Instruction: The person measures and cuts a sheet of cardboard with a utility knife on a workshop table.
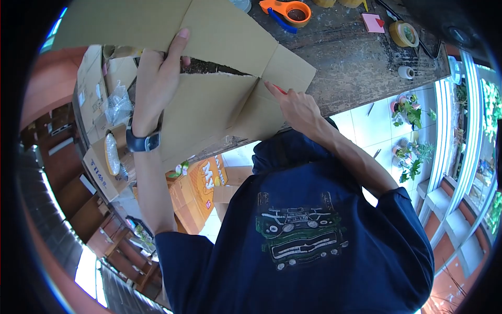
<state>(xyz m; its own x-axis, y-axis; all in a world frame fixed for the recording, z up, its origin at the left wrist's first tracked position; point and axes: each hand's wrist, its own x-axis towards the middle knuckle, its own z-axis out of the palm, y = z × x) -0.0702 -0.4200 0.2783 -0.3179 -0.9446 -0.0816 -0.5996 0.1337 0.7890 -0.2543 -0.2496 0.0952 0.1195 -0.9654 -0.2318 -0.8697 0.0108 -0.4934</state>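
Note:
A large brown cardboard sheet (214, 102), creased along its folds, lies across the worktable. A ragged slit runs through it, and dark tabletop shows in the gap. My left hand (163, 73) grips the far piece at the slit's edge, thumb on top and fingers partly hidden below. Closed around a slim red cutter (281, 90), my right hand (299, 107) is at the slit's right end by a fold line. The index finger points along the cutter; its blade is too small to make out.
On the worn wooden table (340, 68) are an orange tape dispenser (294, 11), a blue pen-like tool (282, 22), pink notes (373, 23), a tape roll (403, 34) and a small white spool (406, 72). Boxes (107, 165) stand left; potted plants (410, 112) are on the floor right.

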